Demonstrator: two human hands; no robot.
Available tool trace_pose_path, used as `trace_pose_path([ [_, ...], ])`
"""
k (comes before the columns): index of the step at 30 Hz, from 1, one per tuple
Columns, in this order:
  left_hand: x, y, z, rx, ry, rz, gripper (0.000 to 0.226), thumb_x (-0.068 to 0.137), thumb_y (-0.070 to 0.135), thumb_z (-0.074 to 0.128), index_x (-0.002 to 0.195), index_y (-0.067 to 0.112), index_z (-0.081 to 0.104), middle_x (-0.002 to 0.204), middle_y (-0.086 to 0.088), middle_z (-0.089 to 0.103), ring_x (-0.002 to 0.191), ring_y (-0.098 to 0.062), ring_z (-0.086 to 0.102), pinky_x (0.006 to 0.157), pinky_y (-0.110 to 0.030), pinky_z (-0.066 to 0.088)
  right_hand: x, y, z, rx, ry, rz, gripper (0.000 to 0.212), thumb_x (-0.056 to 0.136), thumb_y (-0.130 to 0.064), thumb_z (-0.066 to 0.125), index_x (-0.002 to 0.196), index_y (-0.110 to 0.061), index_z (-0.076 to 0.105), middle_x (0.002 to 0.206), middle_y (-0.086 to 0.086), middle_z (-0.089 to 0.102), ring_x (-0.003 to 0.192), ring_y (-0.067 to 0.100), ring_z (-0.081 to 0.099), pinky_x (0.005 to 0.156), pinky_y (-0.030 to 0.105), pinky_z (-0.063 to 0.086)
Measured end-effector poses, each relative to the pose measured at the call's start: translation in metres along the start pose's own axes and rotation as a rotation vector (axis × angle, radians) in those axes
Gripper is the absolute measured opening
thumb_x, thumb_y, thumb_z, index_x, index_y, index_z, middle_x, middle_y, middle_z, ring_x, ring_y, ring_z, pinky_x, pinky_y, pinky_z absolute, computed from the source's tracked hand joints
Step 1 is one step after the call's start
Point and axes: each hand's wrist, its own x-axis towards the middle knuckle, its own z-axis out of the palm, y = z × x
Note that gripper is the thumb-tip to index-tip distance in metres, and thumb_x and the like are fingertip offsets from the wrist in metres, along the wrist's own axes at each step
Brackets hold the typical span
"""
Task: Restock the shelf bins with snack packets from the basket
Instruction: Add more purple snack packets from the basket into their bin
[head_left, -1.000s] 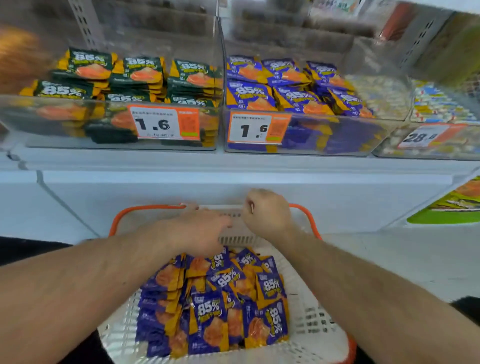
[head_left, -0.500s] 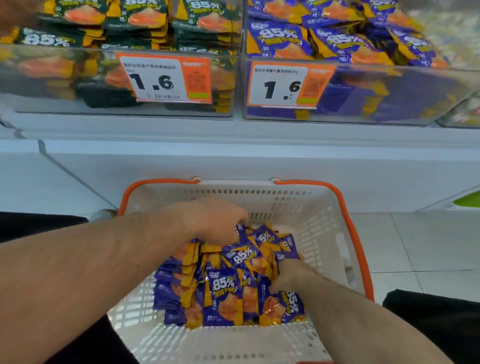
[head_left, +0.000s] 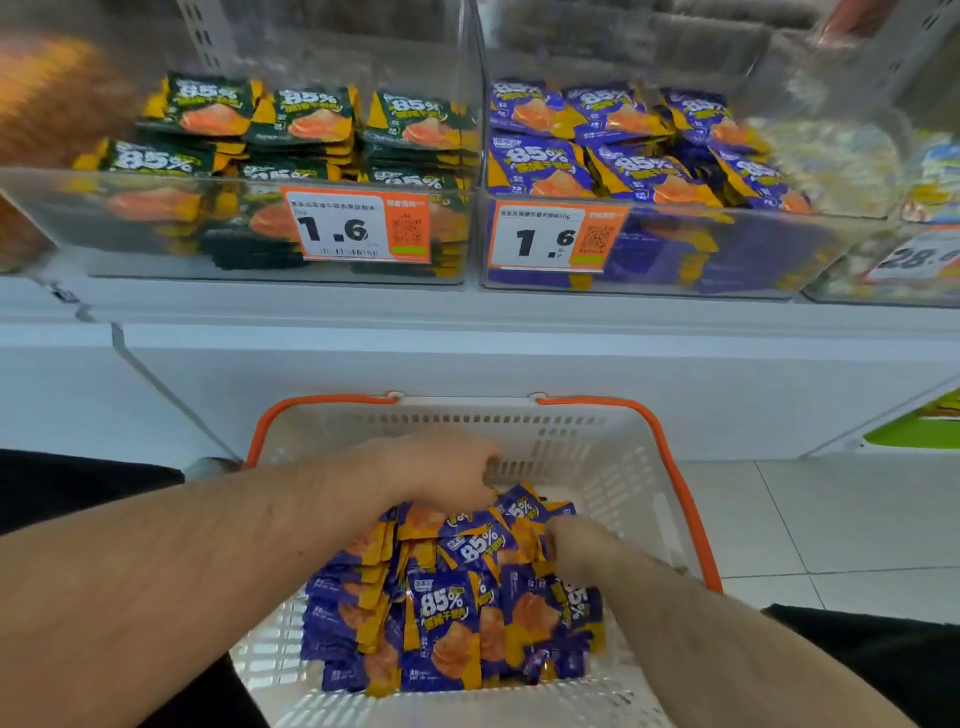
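Observation:
A white basket (head_left: 631, 467) with an orange rim stands on the floor below the shelf, holding several purple-and-yellow snack packets (head_left: 447, 621) in a packed row. My left hand (head_left: 441, 473) curls its fingers over the far end of that row. My right hand (head_left: 579, 545) is dug into the right side of the row, its fingertips hidden among the packets. Above, a clear bin (head_left: 727, 254) holds matching purple packets (head_left: 550, 166). The clear bin (head_left: 130, 234) to its left holds green packets (head_left: 311, 122).
Orange price tags reading 1.6 are stuck on the green bin (head_left: 358, 226) and the purple bin (head_left: 553, 236). Another bin with pale packets (head_left: 883, 260) sits at the right. A white shelf ledge (head_left: 467, 317) juts out above the basket. Pale floor tiles (head_left: 831, 519) lie to the right.
A second ago both hands were at the basket's far rim. The right hand has dropped into the right side of the pile, and the left has settled onto its far end.

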Motion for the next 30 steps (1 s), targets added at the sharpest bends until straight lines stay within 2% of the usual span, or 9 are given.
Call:
trace_pose_path([
  [2,-0.003,0.003,-0.002,-0.185,0.026,-0.042,0.062,0.093,0.035,0.06,0.148,0.02,0.035,0.137,-0.001,0.055,0.108,-0.017,0.061,0.096,-0.034,0.051,-0.007,-0.01,-0.037,0.012,0.102,-0.084,0.013,0.089,-0.006,0.053,0.096,-0.016,0.056,0.092,0.006,0.054,0.083,0.025,0.051,0.064,0.033,0.041],
  [6,-0.015,0.007,-0.011,-0.407,0.066,-0.08,0.071,0.086,0.036,0.071,0.147,0.019,0.039,0.143,-0.001,0.051,0.12,-0.019,0.055,0.1,-0.033,0.045,-0.044,-0.039,-0.119,-0.025,0.202,-0.297,0.019,0.079,-0.001,0.06,0.083,-0.017,0.052,0.086,0.003,0.055,0.079,0.02,0.051,0.062,0.031,0.042],
  [8,-0.02,0.013,-0.015,-0.474,0.101,-0.068,0.057,0.081,0.033,0.074,0.134,0.025,0.053,0.124,0.001,0.062,0.111,-0.018,0.058,0.094,-0.035,0.048,-0.069,-0.047,-0.149,0.002,0.228,-0.355,0.024,0.077,-0.001,0.064,0.076,-0.021,0.05,0.08,-0.002,0.055,0.075,0.018,0.051,0.056,0.028,0.037],
  [11,-0.024,0.022,-0.018,-0.595,0.173,-0.046,0.018,0.076,0.021,0.076,0.091,0.018,0.065,0.07,0.003,0.058,0.064,-0.014,0.053,0.057,-0.026,0.04,-0.091,-0.046,-0.175,0.063,0.287,-0.39,0.027,0.079,-0.003,0.068,0.078,-0.024,0.051,0.079,-0.011,0.051,0.079,0.016,0.053,0.058,0.024,0.041],
  [14,-0.031,0.024,-0.023,-0.751,0.301,-0.003,0.019,0.077,0.011,0.073,0.066,0.014,0.058,0.061,0.001,0.056,0.057,-0.013,0.05,0.052,-0.022,0.034,-0.105,-0.038,-0.18,0.277,0.527,-0.353,0.026,0.079,-0.009,0.072,0.083,-0.026,0.053,0.099,-0.005,0.056,0.087,0.018,0.057,0.073,0.026,0.047],
  [18,-0.043,0.034,-0.039,-1.288,0.488,0.137,0.012,0.083,0.007,0.074,0.094,0.01,0.074,0.092,-0.008,0.076,0.087,-0.024,0.073,0.082,-0.036,0.057,-0.136,-0.025,-0.179,0.589,0.999,-0.257,0.033,0.078,-0.021,0.076,0.096,-0.033,0.052,0.117,-0.005,0.048,0.111,0.015,0.051,0.088,0.024,0.038],
  [23,-0.049,0.056,-0.055,-1.605,0.607,0.249,0.02,0.092,-0.001,0.061,0.104,0.013,0.068,0.096,-0.01,0.076,0.085,-0.024,0.073,0.072,-0.035,0.061,-0.168,-0.029,-0.168,1.142,0.805,-0.45,0.057,0.08,-0.009,0.076,0.115,-0.048,0.053,0.112,-0.008,0.064,0.082,0.016,0.071,0.067,0.034,0.059],
  [26,-0.05,0.063,-0.058,-1.446,0.701,0.273,0.022,0.092,0.004,0.063,0.106,0.019,0.069,0.098,-0.003,0.076,0.086,-0.016,0.073,0.069,-0.028,0.059,-0.162,-0.032,-0.169,1.214,0.879,-0.472,0.065,0.082,0.007,0.068,0.126,-0.039,0.055,0.108,0.001,0.072,0.083,0.016,0.072,0.065,0.035,0.06],
  [30,-0.049,0.054,-0.077,-0.68,1.059,0.251,0.021,0.087,0.039,0.065,0.107,0.031,0.065,0.093,0.01,0.071,0.082,-0.01,0.065,0.075,-0.033,0.055,-0.161,-0.03,-0.186,1.369,0.973,-0.487,0.064,0.086,0.016,0.062,0.132,-0.028,0.053,0.104,0.005,0.072,0.077,0.013,0.07,0.065,0.033,0.06],
])
